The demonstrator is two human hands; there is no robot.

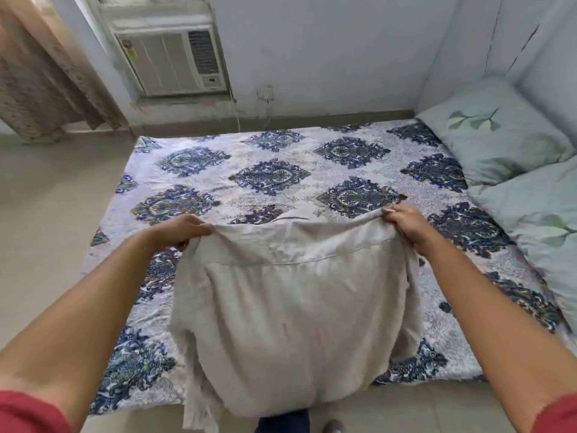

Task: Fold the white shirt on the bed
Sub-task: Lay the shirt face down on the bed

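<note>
Holding entry, one white shirt (290,307): lifted by its upper edge over the near part of the bed (281,170), back panel facing the camera, a seam running across below the top. The cloth hangs down in loose folds past the near edge of the mattress; whether any of it touches the sheet cannot be told.

Left hand (179,229): at the shirt's upper left corner, fingers (199,229) curled and pinching a bunch of the fabric.

Right hand (406,226): at the upper right corner, fingers (393,214) curled round the gathered cloth. The top edge sags slightly between the two hands.

Bed: low, covered with a pale sheet printed with dark blue medallions.

Pillows, two: pale green with a leaf print, one (499,135) leaning in the far right corner, the other (537,214) just beside it, nearer the camera.

Air conditioner (175,60): window unit set in the far wall.

Curtain (40,73): brownish, at upper left.

Floor (46,198): light tiles, left of the bed.

Sleeve (28,414): red, on the left arm.
</note>
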